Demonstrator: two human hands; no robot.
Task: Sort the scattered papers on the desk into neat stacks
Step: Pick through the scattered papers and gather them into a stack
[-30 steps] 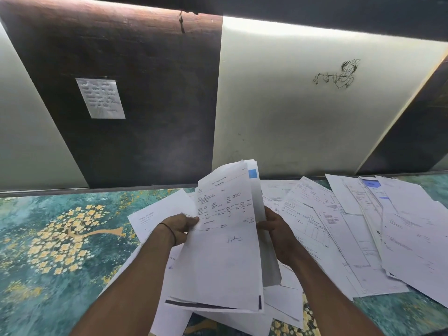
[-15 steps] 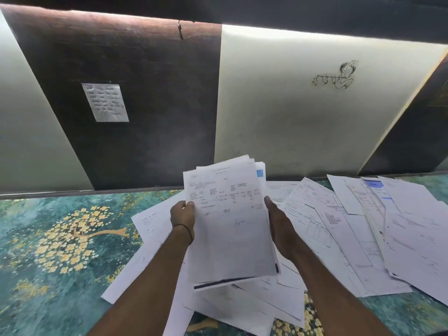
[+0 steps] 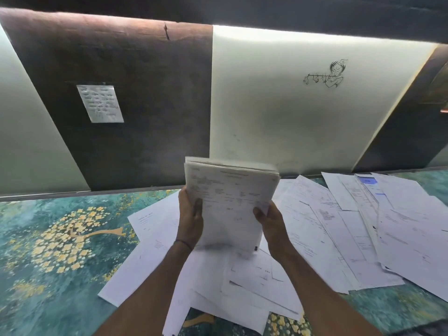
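Left hand (image 3: 191, 214) and right hand (image 3: 270, 220) grip an upright paper stack (image 3: 230, 200) above loose sheets (image 3: 339, 226) on the desk (image 3: 60, 238).

I hold a bundle of papers (image 3: 230, 204) upright between my 2 hands, left hand (image 3: 190, 215) gripping its left edge, right hand (image 3: 269, 220) its right edge. Loose sheets (image 3: 339, 226) lie scattered on the teal desk (image 3: 48, 275) below.

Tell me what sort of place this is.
Likely an office or home workspace: printed papers lie scattered on a patterned desk, a note is stuck to the dark wall panel, and a sketch marks the white one.
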